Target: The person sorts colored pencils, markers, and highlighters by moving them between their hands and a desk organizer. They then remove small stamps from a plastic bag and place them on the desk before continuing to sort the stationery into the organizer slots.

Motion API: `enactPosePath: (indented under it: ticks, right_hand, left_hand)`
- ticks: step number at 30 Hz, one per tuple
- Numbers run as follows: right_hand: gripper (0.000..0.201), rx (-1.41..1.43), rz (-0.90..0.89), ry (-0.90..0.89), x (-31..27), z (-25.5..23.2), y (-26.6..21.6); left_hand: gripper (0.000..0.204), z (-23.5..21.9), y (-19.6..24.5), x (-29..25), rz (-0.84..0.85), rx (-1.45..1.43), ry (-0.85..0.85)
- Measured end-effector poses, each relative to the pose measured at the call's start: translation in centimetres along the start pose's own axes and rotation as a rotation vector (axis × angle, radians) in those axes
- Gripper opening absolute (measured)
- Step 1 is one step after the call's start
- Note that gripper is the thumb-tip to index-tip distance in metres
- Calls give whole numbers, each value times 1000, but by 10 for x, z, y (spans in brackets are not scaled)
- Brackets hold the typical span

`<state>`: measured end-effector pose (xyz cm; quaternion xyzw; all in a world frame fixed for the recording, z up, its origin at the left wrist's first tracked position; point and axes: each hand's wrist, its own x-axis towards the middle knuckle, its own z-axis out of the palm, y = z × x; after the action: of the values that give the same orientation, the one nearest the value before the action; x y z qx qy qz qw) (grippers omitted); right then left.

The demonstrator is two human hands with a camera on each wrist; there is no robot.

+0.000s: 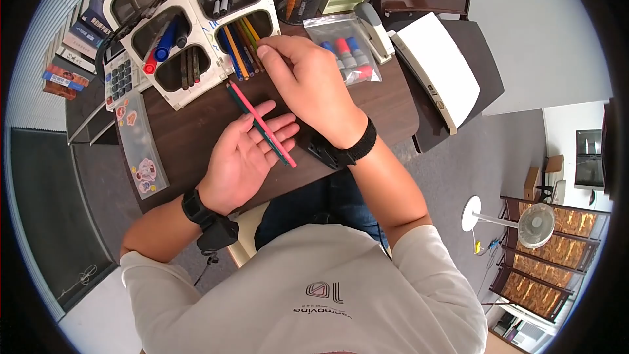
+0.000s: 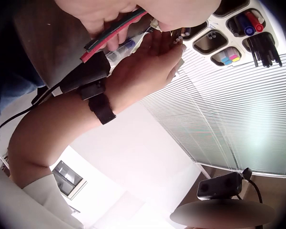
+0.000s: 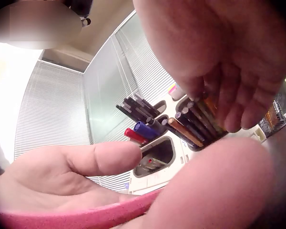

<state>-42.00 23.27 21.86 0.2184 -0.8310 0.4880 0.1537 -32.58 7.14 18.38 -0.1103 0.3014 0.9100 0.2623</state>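
Palm up, my left hand (image 1: 239, 160) carries a pink pencil (image 1: 282, 149) and a dark green pencil (image 1: 274, 147) lying side by side across its extended fingers. In the right wrist view, the left thumb stands apart from the pink pencil (image 3: 76, 217). Over a compartment of the white desk organizer (image 1: 221, 77), my right hand (image 1: 311, 75) brings thumb and index fingertips together at the top of a coloured pencil. Several coloured pencils (image 1: 237, 52) lean in that compartment. The right fingers partly hide them in the right wrist view.
Other compartments hold a blue marker (image 1: 166, 39), a red marker and dark pens. Behind the right hand lie a clear bag (image 1: 367, 72) of glue sticks, a stapler (image 1: 375, 29) and a mesh cup (image 1: 295, 10) with orange scissors. A stickered pencil case (image 1: 141, 144) is at the left.
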Motion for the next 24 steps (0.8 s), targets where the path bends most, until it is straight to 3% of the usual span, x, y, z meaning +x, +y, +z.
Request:
enactPosePath:
  ticks: [3, 5, 9, 12, 15, 21, 24]
  right_hand:
    - [22, -38, -37, 69, -11, -8, -11]
    - [23, -28, 108, 44, -28, -24, -29]
    - [16, 103, 244, -225, -77, -38, -36]
    - [21, 248, 266, -263, -101, -34, -37]
    - [28, 303, 288, -180, -109, -32, -34]
    - [27, 243, 106, -166, -97, -82, -36]
    - [26, 202, 106, -93, -85, -81, -38]
  left_hand:
    - [57, -1, 0, 1, 7, -13, -6]
    - [51, 1, -1, 1, 60, 15, 22]
    - [46, -7, -4, 2, 95, 34, 15]
    - [45, -1, -4, 0, 85, 69, 12]
    - [46, 1, -5, -1, 72, 84, -21]
    - [56, 3, -1, -1, 26, 33, 3]
    - [61, 2, -2, 0, 26, 25, -9]
